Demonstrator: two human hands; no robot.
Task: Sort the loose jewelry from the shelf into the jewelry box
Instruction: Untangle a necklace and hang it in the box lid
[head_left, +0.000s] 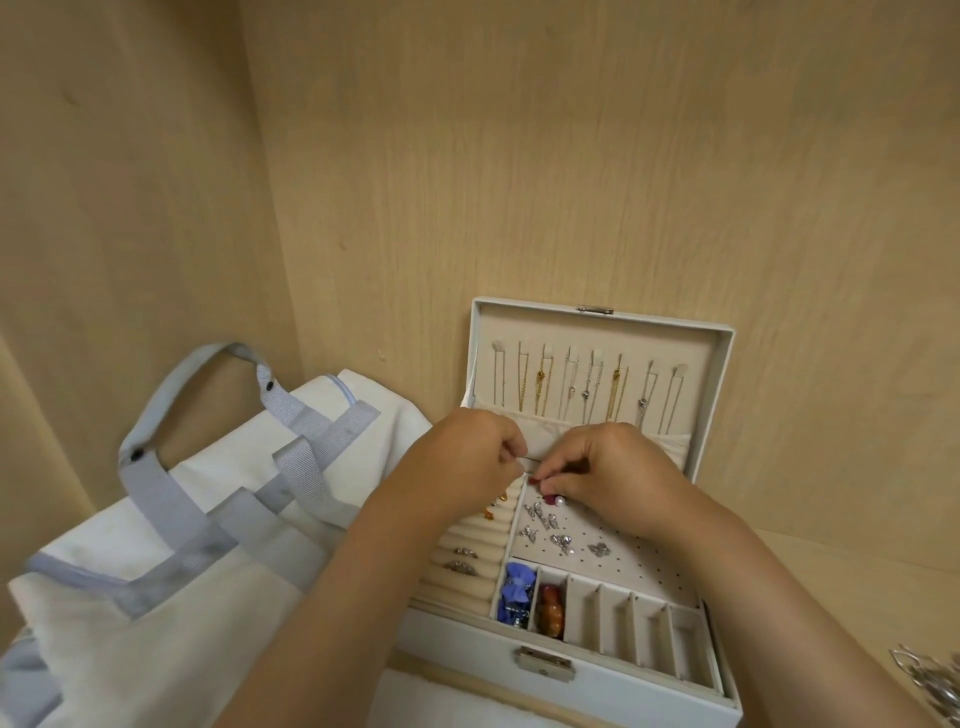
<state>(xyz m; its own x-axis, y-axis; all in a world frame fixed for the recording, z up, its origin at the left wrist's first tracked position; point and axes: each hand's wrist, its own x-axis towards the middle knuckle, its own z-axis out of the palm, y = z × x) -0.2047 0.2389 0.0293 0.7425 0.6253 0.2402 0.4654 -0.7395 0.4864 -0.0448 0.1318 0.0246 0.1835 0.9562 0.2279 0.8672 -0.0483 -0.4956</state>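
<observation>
Velvet, beige and ribbed, lines the white leatherette jewelry box (467, 654), its long axis running 9 to 3 o'clock, lid upright at 12. At the perforated earring panel's (623, 566) 11 o'clock corner, the right hand (608, 467) pinches a round pearl stud (560, 501) under its fingertips. The left hand (467, 452) curls at its 9 o'clock; I cannot tell whether it holds anything.

Matt wood shelf (571, 156); velvety jewelry box (597, 675) lining; woven cloth bag (208, 519).
</observation>
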